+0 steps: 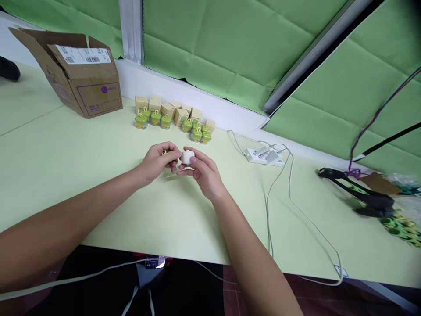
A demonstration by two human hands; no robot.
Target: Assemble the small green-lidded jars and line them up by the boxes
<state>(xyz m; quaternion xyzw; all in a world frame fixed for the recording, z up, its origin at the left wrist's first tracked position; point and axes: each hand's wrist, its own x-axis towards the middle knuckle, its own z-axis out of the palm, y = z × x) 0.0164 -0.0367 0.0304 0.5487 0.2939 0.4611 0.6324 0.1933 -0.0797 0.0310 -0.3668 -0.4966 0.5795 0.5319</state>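
Both of my hands meet above the pale green table [75, 175], holding a small white cylindrical piece [187, 157] between their fingertips. My left hand [157, 161] grips it from the left, and a small yellowish bit [163, 152] shows behind those fingers. My right hand [200, 169] pinches it from the right and partly hides it. Farther ahead stand several small green-topped clear cubes [156, 117] and several small kraft boxes [177, 109], both out of reach of my fingers.
An open cardboard shipping box [85, 74] stands at the back left. To the right lie a white power strip [263, 156] with plugs and cables, then a black clamp-like tool [358, 193]. A phone [154, 262] sits below the table's front edge.
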